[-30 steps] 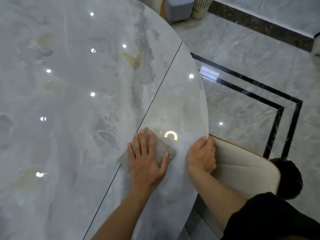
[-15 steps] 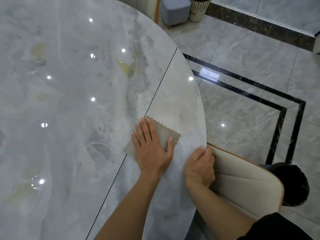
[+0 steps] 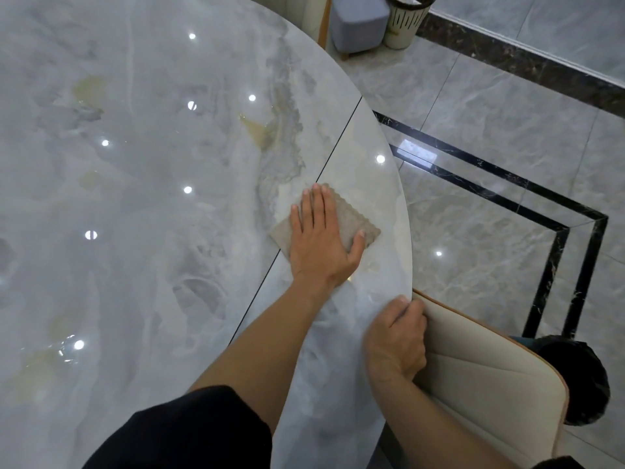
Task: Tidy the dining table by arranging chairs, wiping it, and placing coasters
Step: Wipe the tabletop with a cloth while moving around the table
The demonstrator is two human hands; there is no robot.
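The left hand (image 3: 321, 242) lies flat, pressing the cloth (image 3: 353, 214) onto the table (image 3: 135, 265) near its right rim. The right hand (image 3: 395, 340) curls over that rim, against a cream chair (image 3: 490, 377). A stool (image 3: 358, 22) and a bin (image 3: 407, 20) stand beyond.

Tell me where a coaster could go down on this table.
The wide tabletop left of the dark seam is bare, as is the strip beyond the cloth. Crowded: the near rim, left hand pressing cloth, right hand gripping the chair.
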